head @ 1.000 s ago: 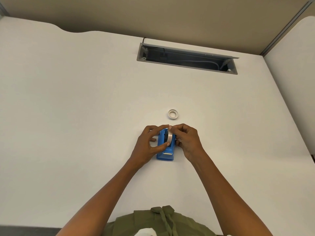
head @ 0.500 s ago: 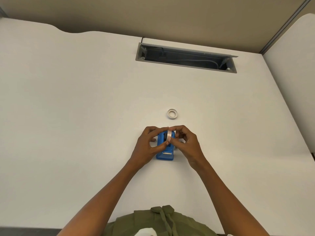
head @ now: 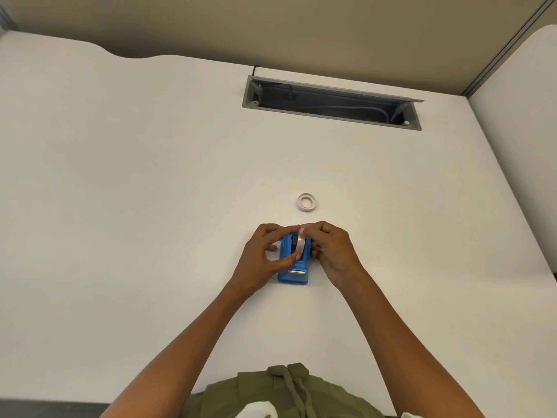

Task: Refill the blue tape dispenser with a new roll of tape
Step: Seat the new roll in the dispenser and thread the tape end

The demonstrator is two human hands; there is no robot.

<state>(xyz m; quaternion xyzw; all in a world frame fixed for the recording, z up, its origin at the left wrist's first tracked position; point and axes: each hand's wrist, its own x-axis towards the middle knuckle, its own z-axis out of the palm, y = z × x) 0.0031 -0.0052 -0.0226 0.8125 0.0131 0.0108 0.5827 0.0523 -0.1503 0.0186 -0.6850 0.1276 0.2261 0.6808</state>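
Hands meet over dispenser (head: 293, 268) on tabletop (head: 150, 206): left hand (head: 261, 260) and right hand (head: 333, 251) each grip roll (head: 300, 244) standing in it; empty core (head: 306, 202) lies just beyond.

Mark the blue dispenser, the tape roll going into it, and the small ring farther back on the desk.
blue dispenser (head: 294, 277): head view, on its near blue base.
tape roll (head: 300, 244): head view, on its outer band between the two hands.
small ring (head: 306, 202): head view, on its white rim.
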